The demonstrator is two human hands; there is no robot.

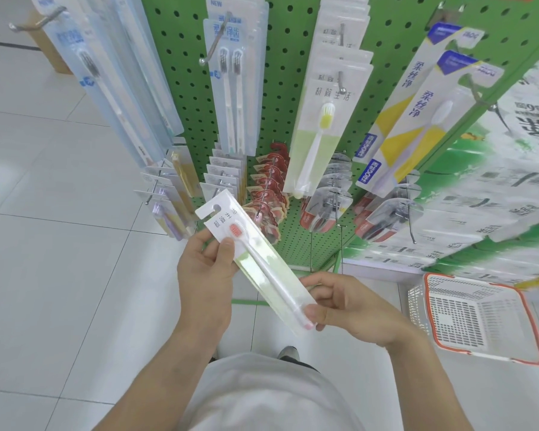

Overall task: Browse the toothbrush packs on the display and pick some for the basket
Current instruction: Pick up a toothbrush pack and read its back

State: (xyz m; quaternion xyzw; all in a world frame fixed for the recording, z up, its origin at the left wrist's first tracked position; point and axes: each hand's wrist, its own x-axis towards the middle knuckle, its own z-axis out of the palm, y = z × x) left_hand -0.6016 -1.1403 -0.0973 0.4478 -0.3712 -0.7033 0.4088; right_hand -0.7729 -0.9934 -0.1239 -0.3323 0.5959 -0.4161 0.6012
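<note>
I hold one toothbrush pack (255,262) in front of me with both hands; it is a long clear pack with a white card top, a pale green panel and a brush with a red head. My left hand (206,269) pinches its upper part with the thumb on the front. My right hand (346,303) pinches its lower end. Behind it stands the green pegboard display (280,88) hung with many toothbrush packs, among them a matching pack with a yellow brush (321,132). The white basket with an orange rim (476,315) sits on the floor at my right and looks empty.
Metal hooks (213,48) stick out of the pegboard toward me. Stacked green and white paper goods (495,194) fill the shelf at the right. A cardboard box (49,48) stands on the white tile floor at the far left. My shoe (288,353) shows below the pack.
</note>
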